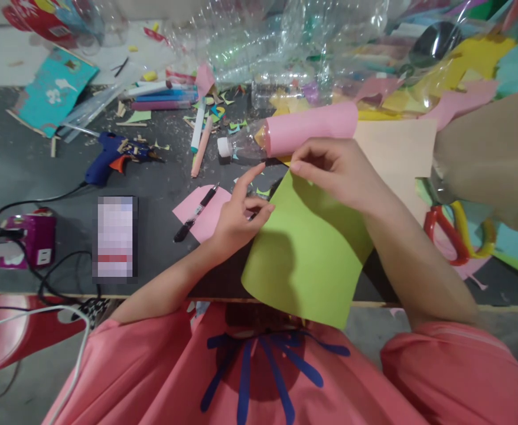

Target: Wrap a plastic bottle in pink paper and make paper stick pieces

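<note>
Working at a dark grey tabletop (19, 165), paper scraps scattered pretty much everywhere. Pinching the far corner of a green paper sheet (307, 254) with the right hand (338, 171), thumb and curled fingers pressed together on it. Gripping the sheet's left edge with the left hand (238, 215), thumb against the curled fingers, index finger stuck out straight and off the paper. Sheet curved, draped over the near edge of the table toward the lap. Just beyond the hands, lying on its side: a clear bottle wrapped in pink paper (307, 130), white cap pointing left. Left of the left hand, a black pen (195, 213) on a pink paper piece (190, 205), then a phone (114, 236) and a purple power block (37, 236) with cables. Further back, a blue glue gun (108, 156) and some markers (163, 97). Far side piled with empty clear plastic bottles (259, 35). Over on the right, a tan sheet (400, 153) and red and yellow scissors (451, 233).
</note>
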`<state>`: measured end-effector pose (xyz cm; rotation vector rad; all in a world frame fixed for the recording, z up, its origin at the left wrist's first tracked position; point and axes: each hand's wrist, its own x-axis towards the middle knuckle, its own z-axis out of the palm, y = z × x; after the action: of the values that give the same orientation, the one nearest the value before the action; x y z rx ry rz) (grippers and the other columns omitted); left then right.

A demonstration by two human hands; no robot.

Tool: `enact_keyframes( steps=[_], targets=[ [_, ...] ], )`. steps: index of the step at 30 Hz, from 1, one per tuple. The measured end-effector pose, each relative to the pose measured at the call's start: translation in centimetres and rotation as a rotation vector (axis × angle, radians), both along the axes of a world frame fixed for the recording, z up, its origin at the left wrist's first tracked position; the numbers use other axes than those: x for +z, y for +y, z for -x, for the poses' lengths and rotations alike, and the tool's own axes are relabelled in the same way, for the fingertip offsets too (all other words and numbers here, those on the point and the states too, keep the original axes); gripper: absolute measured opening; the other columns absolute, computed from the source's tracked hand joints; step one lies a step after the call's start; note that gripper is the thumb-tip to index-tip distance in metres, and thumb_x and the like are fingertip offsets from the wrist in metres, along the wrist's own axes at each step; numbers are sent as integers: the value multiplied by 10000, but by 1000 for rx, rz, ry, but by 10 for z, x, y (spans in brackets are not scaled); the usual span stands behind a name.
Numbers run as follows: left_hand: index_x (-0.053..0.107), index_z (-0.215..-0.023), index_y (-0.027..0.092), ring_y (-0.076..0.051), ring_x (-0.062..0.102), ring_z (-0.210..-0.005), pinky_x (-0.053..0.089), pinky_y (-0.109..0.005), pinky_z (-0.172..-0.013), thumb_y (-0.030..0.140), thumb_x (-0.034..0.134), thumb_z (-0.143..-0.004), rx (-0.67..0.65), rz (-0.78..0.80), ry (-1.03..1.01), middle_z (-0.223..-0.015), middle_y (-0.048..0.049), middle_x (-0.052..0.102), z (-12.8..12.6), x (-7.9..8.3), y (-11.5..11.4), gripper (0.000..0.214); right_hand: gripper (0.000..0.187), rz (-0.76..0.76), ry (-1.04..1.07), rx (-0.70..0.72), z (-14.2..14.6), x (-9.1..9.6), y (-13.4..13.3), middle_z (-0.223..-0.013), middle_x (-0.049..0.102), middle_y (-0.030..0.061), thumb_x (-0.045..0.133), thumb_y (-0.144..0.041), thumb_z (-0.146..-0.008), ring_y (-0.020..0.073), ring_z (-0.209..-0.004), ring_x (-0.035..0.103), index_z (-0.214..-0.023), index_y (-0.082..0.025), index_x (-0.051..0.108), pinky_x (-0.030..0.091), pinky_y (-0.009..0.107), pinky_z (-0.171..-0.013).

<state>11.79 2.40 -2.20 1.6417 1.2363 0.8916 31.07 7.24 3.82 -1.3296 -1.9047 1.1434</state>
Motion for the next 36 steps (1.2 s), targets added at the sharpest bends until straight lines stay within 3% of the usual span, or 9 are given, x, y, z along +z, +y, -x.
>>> enact_keyframes(
  steps=[5,10,15,20,24,28,31,34,36],
  targets=[
    [381,-1420,261,-96,632,-712,517,-229,-714,274,575,-841,-30,7,15,-1062,-39,685,0,1,0,611,142,-44,5,-183,-16,8,11,-676,536,-15,601,-176,-818,116,-632,455,-684,-191,556,346,287,-613],
    [396,-1416,242,-94,630,-703,512,-223,-726,268,572,-840,-50,22,6,-1058,-45,699,0,2,1,604,193,-75,107,-352,-39,1,27,-578,501,-40,620,-64,-774,78,-539,390,-630,-184,576,300,292,-563],
    [394,-1420,233,-90,604,-658,500,-213,-711,272,568,-842,-61,21,10,-871,-2,702,1,0,0,605,234,-123,205,-502,-57,-5,37,-511,483,-45,636,-25,-710,85,-502,387,-556,-199,605,254,313,-548],
    [419,-1411,226,-87,554,-615,481,-200,-668,248,565,-844,-68,-1,58,-706,43,667,1,3,-1,587,277,-75,236,-626,-66,-4,41,-533,533,-18,622,31,-695,93,-513,422,-525,-188,622,251,324,-558],
    [483,-1361,213,-77,530,-607,458,-180,-642,207,549,-844,-79,-30,80,-679,52,658,0,3,0,521,254,-133,214,-642,-65,-2,39,-516,494,-40,626,16,-720,78,-495,395,-554,-175,612,239,310,-542],
    [501,-1338,222,-67,552,-609,445,-174,-647,179,542,-843,-143,-19,93,-712,49,672,0,5,-1,498,313,-179,167,-673,-62,-7,42,-523,522,-54,623,59,-734,65,-505,419,-544,-187,586,302,278,-554],
    [500,-1331,224,-69,489,-513,414,-186,-604,192,557,-828,-156,0,95,-551,97,549,2,9,-3,507,305,-200,176,-632,-67,-12,47,-566,563,-45,642,45,-743,65,-543,464,-560,-195,597,345,266,-581],
    [550,-1225,195,-66,304,-415,315,-198,-501,277,585,-814,-129,10,55,-446,141,327,3,15,-4,420,238,-152,178,-509,-70,-13,46,-596,578,-37,670,-25,-755,71,-566,483,-598,-197,621,354,267,-574],
    [602,-1017,192,-63,247,-418,264,-204,-478,312,582,-809,-120,25,12,-453,134,280,3,17,-2,241,178,-82,155,-322,-62,-9,38,-630,592,-36,669,-72,-764,75,-588,491,-639,-195,643,367,266,-581]
  ],
)
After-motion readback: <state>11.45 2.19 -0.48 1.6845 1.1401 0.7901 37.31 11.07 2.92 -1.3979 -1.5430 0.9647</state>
